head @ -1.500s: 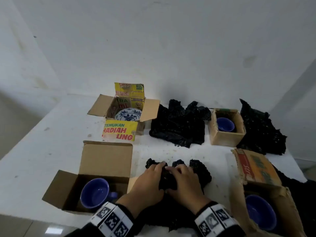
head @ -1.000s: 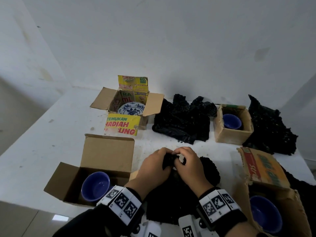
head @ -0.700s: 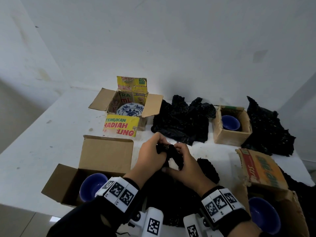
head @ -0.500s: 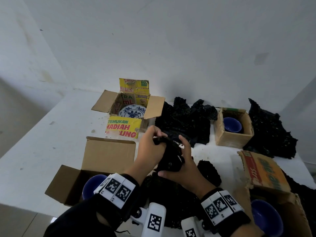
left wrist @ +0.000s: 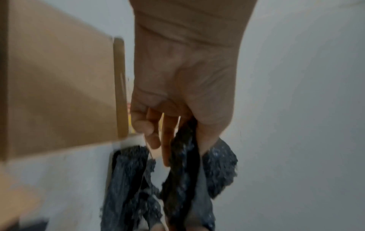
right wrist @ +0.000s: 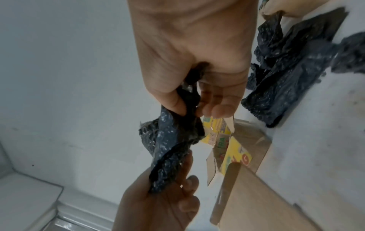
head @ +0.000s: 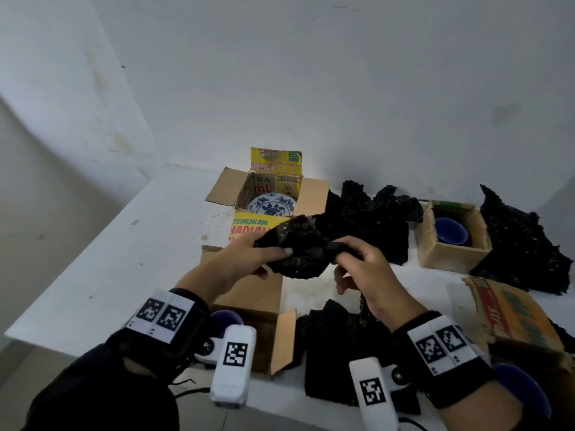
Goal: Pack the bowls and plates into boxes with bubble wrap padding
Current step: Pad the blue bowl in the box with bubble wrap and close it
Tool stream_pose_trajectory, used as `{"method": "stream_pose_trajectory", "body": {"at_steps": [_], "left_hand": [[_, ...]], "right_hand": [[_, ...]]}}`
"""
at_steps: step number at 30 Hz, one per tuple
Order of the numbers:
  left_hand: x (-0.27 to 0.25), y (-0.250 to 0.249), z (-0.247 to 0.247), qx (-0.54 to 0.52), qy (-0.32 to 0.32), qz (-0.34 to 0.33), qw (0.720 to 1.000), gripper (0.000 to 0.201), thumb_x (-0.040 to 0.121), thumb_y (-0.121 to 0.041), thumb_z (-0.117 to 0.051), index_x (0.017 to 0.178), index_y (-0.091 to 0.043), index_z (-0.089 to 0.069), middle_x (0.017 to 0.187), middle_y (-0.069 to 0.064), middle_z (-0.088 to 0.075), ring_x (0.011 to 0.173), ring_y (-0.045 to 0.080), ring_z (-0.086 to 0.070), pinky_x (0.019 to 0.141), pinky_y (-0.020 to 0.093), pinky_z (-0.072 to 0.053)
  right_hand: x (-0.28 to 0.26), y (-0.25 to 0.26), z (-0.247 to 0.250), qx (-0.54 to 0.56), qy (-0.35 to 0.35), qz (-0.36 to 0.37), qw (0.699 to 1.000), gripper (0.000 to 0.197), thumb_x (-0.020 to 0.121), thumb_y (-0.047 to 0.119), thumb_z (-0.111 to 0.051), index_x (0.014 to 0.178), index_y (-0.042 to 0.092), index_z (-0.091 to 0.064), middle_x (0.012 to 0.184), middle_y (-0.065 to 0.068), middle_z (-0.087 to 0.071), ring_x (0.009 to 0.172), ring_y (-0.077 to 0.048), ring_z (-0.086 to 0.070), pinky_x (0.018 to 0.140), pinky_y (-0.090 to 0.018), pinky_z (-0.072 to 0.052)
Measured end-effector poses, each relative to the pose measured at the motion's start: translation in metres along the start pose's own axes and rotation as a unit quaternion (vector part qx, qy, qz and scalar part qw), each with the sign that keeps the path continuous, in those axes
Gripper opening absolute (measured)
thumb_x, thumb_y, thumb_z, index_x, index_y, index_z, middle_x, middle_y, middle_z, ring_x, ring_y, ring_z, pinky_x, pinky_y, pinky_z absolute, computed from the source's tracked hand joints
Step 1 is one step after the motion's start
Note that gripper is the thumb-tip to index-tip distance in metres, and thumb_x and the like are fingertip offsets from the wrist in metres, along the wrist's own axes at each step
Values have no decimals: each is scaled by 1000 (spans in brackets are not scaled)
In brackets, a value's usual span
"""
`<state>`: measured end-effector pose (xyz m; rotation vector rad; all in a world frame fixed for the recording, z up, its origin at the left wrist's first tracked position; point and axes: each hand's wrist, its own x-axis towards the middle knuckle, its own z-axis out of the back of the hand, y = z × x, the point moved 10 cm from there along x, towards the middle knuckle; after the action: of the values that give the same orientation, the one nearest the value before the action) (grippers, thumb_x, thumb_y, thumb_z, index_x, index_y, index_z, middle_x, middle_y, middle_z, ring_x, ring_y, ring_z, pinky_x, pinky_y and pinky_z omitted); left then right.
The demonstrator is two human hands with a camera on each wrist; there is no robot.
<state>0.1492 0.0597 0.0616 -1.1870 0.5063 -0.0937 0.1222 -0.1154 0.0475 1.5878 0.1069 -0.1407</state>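
black bubble wrap [head: 300,253] pinched between both hands' fingers [head: 281,251], seemingly mid-air

I'm looking at a bare makeshift packing corner: plain scuffed white walls [head: 311,88], a white table [head: 124,259] strewn with reused cardboard boxes [head: 448,253] (one printed yellow) and heaps of black bubble wrap [head: 367,219].

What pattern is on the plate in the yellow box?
Blue flowers on white, on the plate in the yellow box; head view shows it best.
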Motion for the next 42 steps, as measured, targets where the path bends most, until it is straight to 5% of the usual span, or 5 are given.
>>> {"method": "stream_pose_trajectory", "body": {"at_steps": [13,18,31,38,42], "left_hand": [[-21,77,90,191,-85,-51,977,34,70,-4,-75,57,-26,-52,60,-7,-55,63,13,-53,65,28,-45],[-28,114,96,224,-144,-62,962,22,80,-12,-62,72,-32,-68,83,-17,-68,87,6,-60,77,26,-49],[-51,183,82,271,-86,-181,941,70,89,-61,-22,149,-26,-16,155,-16,-4,144,3,7,118,31,1],[-45,233,88,-76,-43,-11,996,46,82,-76,-26,127,-66,-33,149,-25,-26,141,5,-20,117,45,-22],[-37,234,81,-65,-15,-3,998,32,99,-50,-28,117,-76,-24,147,-29,-15,143,6,-10,117,31,-14]], "right_hand": [[-1,-30,-103,-172,-17,50,984,48,80,-12,-50,77,31,-69,92,-10,-54,80,-23,-61,63,-35,-58],[-19,-38,-121,-401,-62,179,896,31,75,-13,-59,83,13,-75,79,4,-38,64,-6,-44,58,-7,-38],[-40,-97,-171,-687,11,186,702,27,79,36,-54,62,15,-59,77,-2,-54,70,-20,-51,63,-31,-34],[-29,-117,-178,-672,55,98,732,67,91,50,-14,65,14,-65,66,-3,-65,72,-21,-56,88,-37,-32],[-34,-79,-168,-607,-75,167,773,32,85,34,-39,67,16,-59,66,1,-58,61,-20,-54,60,-31,-47]]}}
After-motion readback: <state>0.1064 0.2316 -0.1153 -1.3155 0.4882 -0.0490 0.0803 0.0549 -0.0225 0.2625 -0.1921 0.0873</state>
